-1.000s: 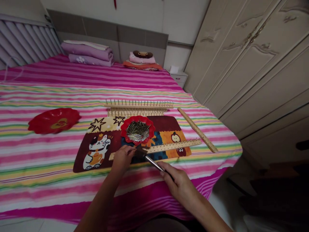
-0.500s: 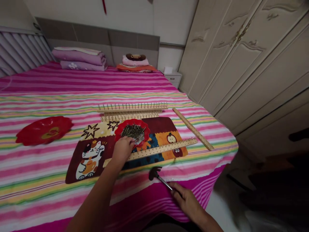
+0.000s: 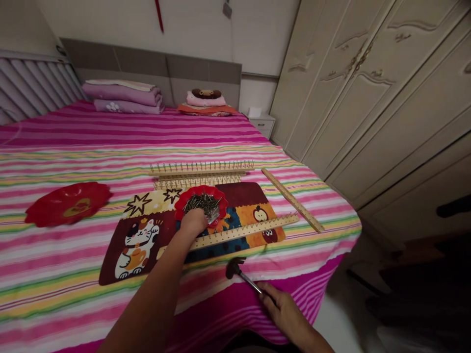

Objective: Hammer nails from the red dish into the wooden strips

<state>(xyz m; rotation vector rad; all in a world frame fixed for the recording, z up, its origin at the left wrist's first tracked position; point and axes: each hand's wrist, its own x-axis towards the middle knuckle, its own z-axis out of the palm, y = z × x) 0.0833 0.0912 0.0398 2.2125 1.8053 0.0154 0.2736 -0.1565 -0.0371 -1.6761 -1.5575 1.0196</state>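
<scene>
several nail-studded strips (image 3: 202, 171) on the striped bed (image 3: 66, 304) partly hid one another beyond the patterned mat (image 3: 167, 226), across which a wooden strip (image 3: 243, 231) lay slantwise, partly covered by the left arm (image 3: 154, 294), its thin spikes hard to count. the right hand (image 3: 289, 311) was wrapped round a hammer (image 3: 247, 278), hiding its grip end. the left hand (image 3: 194, 221) was at the near side of the red dish (image 3: 179, 202) of nails (image 3: 204, 200), its fingertips out of sight, so whether they pinched any could not be told.

Free cloth (image 3: 55, 274) front-L of mat (image 3: 112, 260), nail-row obst. (image 3: 201, 172) behind bowl (image 3: 178, 214)
</scene>
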